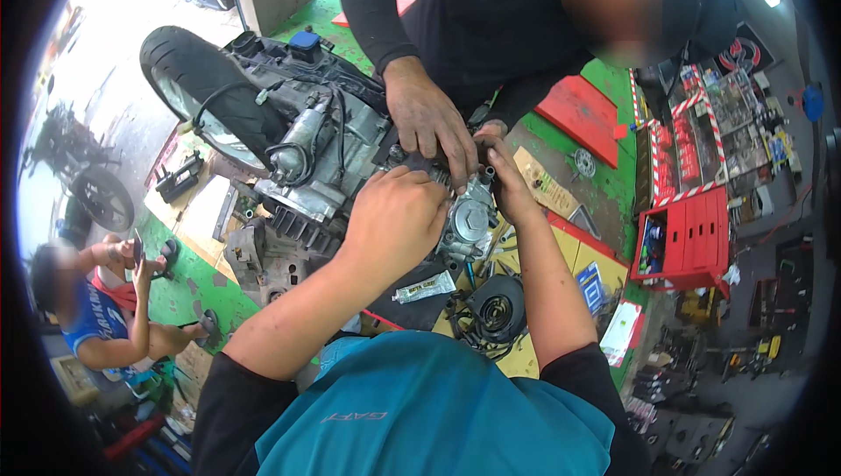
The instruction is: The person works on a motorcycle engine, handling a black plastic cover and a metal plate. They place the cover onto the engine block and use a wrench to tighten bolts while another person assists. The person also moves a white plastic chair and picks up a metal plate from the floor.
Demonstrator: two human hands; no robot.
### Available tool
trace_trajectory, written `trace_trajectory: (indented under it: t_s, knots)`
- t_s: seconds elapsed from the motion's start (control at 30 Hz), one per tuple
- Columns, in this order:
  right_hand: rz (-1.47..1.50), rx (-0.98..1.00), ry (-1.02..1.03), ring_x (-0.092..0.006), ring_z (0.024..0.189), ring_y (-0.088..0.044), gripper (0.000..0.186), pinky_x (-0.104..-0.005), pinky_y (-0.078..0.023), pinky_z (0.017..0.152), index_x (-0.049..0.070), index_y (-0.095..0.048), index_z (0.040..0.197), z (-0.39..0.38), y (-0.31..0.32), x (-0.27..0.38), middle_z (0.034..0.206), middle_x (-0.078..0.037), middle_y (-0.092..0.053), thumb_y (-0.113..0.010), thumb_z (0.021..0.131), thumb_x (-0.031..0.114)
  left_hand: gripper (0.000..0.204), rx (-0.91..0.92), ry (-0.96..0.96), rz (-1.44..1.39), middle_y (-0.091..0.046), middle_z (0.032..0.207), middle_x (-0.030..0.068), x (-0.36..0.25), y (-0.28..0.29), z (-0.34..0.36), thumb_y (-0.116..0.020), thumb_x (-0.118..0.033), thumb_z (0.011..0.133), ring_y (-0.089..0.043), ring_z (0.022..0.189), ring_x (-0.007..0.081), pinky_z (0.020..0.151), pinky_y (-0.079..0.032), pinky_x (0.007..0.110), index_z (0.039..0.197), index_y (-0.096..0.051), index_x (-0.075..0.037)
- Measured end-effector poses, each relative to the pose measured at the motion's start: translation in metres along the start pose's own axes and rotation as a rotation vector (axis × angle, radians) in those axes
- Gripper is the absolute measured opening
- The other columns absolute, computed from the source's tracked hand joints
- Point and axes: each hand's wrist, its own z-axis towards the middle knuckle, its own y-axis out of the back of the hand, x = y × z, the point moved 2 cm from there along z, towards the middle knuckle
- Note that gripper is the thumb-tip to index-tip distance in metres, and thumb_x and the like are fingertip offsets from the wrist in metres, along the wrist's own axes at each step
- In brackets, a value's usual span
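A scooter engine (346, 139) lies on the work table in front of me, with a silver cylinder head with a round cap (470, 220) at its near right end. My left hand (403, 209) is closed at the joint between the engine and that head; whatever its fingers grip is hidden. My right hand (510, 176) curls round the far right side of the cylinder head. From across the table, a co-worker's hand (427, 117) reaches down onto the same joint, its fingertips close to mine. Another hand of that person is partly hidden beside my right fingers.
A tyre (210, 91) stands at the engine's far left. Near me lie a sealant tube (424, 288), a black round cover (498, 308) and several small parts on cardboard. A red tool cabinet (688, 239) stands to the right. A seated person (114, 318) is at the left.
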Motion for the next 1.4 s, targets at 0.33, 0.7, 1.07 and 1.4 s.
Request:
trace_trajectory:
  t_s: [0.33, 0.7, 1.07, 1.4]
  knots:
    - [-0.029, -0.046, 0.08, -0.0228, 0.129, -0.049, 0.052, -0.0355, -0.033, 0.114, 0.0, -0.056, 0.133, -0.003, 0.0, -0.008, 0.13, -0.012, -0.055, -0.048, 0.103, 0.042, 0.019, -0.044, 0.104, 0.018, -0.069, 0.083, 0.0147, -0.013, -0.026, 0.018, -0.075, -0.02, 0.084, -0.068, 0.086, 0.0356, 0.079, -0.053, 0.047, 0.089, -0.078, -0.003]
    - [0.052, -0.036, 0.105, -0.0208, 0.122, -0.06, 0.045, -0.0336, -0.044, 0.105, 0.006, -0.059, 0.134, -0.001, -0.004, -0.003, 0.123, -0.01, -0.065, -0.061, 0.103, 0.038, 0.017, -0.051, 0.165, 0.11, -0.067, 0.081, 0.0175, -0.036, -0.027, 0.027, -0.072, -0.016, 0.081, -0.067, 0.08, 0.0372, 0.075, -0.052, 0.048, 0.081, -0.072, 0.001]
    - [0.01, -0.024, 0.079, -0.023, 0.123, -0.06, 0.047, -0.0367, -0.042, 0.108, 0.006, -0.062, 0.131, -0.014, 0.0, 0.009, 0.125, -0.012, -0.066, -0.056, 0.105, 0.045, 0.017, 0.053, 0.249, 0.158, -0.071, 0.084, 0.0195, -0.047, -0.022, 0.029, -0.07, -0.014, 0.081, -0.069, 0.08, 0.0387, 0.078, -0.055, 0.047, 0.087, -0.076, 0.001]
    - [-0.193, -0.047, 0.073, -0.0292, 0.133, -0.056, 0.06, -0.0398, -0.037, 0.113, 0.011, -0.06, 0.141, -0.02, 0.0, -0.003, 0.136, -0.014, -0.064, -0.044, 0.106, 0.057, 0.016, 0.116, 0.199, 0.079, -0.072, 0.091, 0.019, -0.037, -0.015, 0.027, -0.071, -0.015, 0.085, -0.069, 0.089, 0.0379, 0.083, -0.054, 0.047, 0.088, -0.077, 0.0]
